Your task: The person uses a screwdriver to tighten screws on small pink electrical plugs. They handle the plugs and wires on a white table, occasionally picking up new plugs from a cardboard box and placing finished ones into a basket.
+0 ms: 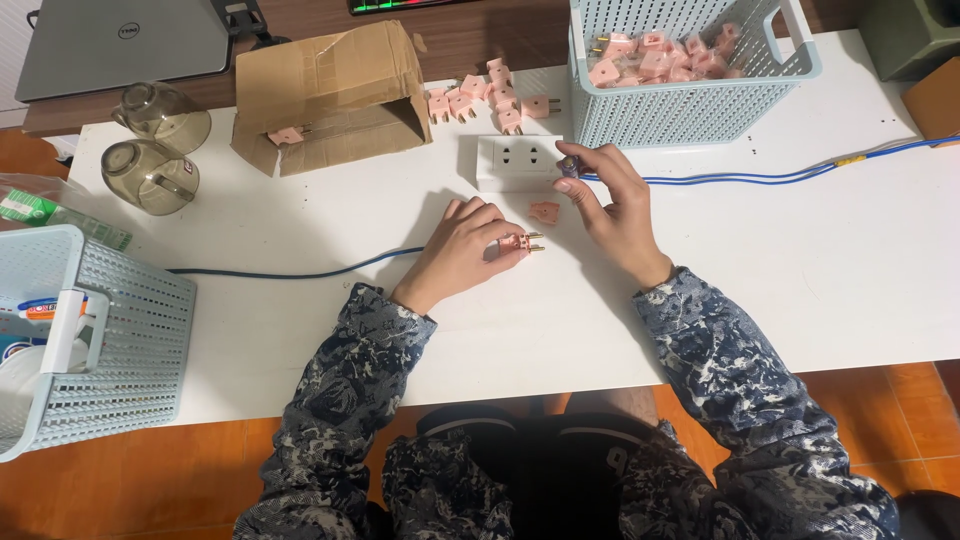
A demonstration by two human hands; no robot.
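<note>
My left hand (466, 243) rests on the white table (800, 260) and grips a pink two-pin plug (518, 243), its brass pins pointing right. My right hand (612, 200) is raised beside a white wall socket (517, 161) and pinches a small dark part (568, 165) at its fingertips, next to the socket's right edge. A loose pink plug piece (545, 211) lies on the table between the two hands. A blue cable (760, 176) runs right from the socket area.
A pale blue basket (700, 110) at the back holds several pink plugs. More pink plugs (490, 95) lie beside an open cardboard box (335, 90). Two glass cups (155, 145), a laptop (120, 40) and a second basket (120, 330) stand at the left.
</note>
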